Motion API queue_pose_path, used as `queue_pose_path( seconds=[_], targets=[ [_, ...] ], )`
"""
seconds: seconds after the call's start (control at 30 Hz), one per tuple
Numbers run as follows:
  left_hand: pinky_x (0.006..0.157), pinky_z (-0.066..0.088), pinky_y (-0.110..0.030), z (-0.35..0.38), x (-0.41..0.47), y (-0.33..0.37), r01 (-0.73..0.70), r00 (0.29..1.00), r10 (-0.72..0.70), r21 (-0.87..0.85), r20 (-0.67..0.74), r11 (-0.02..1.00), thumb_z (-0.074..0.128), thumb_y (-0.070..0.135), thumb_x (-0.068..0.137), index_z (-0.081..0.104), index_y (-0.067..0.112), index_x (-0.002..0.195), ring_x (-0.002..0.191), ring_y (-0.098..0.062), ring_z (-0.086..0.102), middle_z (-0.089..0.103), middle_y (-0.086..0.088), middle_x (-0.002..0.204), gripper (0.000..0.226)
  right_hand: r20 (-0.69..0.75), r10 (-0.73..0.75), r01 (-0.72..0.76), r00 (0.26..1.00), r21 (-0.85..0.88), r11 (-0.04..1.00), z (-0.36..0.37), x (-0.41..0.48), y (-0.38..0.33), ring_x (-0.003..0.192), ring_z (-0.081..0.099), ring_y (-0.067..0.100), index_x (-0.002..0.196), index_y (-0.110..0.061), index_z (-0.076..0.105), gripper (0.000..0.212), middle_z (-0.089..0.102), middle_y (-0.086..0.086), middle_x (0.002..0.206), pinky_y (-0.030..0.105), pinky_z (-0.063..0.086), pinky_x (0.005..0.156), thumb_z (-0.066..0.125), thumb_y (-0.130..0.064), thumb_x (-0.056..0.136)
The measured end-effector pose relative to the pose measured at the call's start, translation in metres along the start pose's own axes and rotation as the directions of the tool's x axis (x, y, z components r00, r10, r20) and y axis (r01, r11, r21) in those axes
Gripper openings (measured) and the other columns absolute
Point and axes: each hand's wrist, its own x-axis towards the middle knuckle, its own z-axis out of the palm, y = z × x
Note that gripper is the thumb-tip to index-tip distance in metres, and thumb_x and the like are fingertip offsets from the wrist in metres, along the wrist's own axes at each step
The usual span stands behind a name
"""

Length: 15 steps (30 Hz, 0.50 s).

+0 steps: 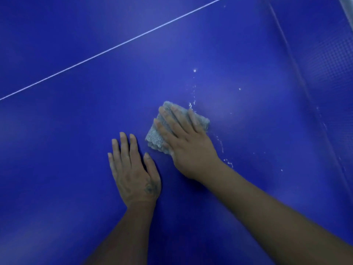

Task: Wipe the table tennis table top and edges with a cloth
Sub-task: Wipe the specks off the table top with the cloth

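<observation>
Two hands are on the blue tabletop [76, 131], with one cloth between them and the net. The left hand [133, 175] lies flat on the bare surface, its grip spread with fingers straight and holding nothing. The right hand [189, 148] is just beside it, apart from it by a narrow strip of blue. Its grip is also spread, with straight fingers pressed flat on top of the single grey cloth [154, 138]. The cloth is folded into a rough square and lies near the middle of the view, its corners showing past the fingers on the left and far sides.

One thin white line [114, 47] crosses the tabletop diagonally, well apart from both hands. One net [328, 60] runs along the right side. A scattered trail of white specks [194, 70], too many and too small to count, lies between the cloth and the net. Wide blue surface stretches left and beyond the hands.
</observation>
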Motion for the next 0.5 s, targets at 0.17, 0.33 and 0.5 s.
queue_pose_path(
  seconds=[0.17,0.33,0.5],
  targets=[
    [0.136,0.013,-0.056,0.001,0.000,-0.001,-0.006,1.000,0.006,-0.007,-0.009,1.000,0.045,0.026,0.108,0.037,0.008,0.167,0.169,-0.028,0.014,0.025,-0.008,0.179,0.062,0.060,-0.001,0.002,0.998,-0.022,1.000,-0.012,0.019,0.012,0.167,-0.002,0.032,0.173,-0.014,0.012,0.072,0.001,0.006,0.181,0.062,0.008,0.132,0.029,-0.023,0.103],
    [0.136,0.013,-0.056,0.001,0.000,0.000,-0.003,1.000,0.003,-0.013,0.010,1.000,0.040,0.028,0.110,0.036,0.007,0.168,0.169,-0.028,0.013,0.024,-0.008,0.180,0.062,0.002,0.028,-0.028,1.000,0.086,0.996,-0.003,-0.017,-0.018,0.168,0.005,0.029,0.170,-0.013,0.029,0.064,0.015,0.005,0.180,0.063,0.013,0.132,0.036,-0.026,0.107],
    [0.136,0.013,-0.055,0.000,-0.001,0.002,0.008,1.000,-0.008,-0.011,0.019,1.000,0.042,0.027,0.109,0.036,0.007,0.168,0.169,-0.029,0.014,0.024,-0.009,0.180,0.062,-0.123,0.063,-0.045,0.990,0.145,0.988,-0.001,0.031,-0.015,0.166,0.019,0.028,0.155,-0.018,0.056,0.044,0.029,0.008,0.175,0.059,0.016,0.132,0.044,-0.032,0.115]
  ],
)
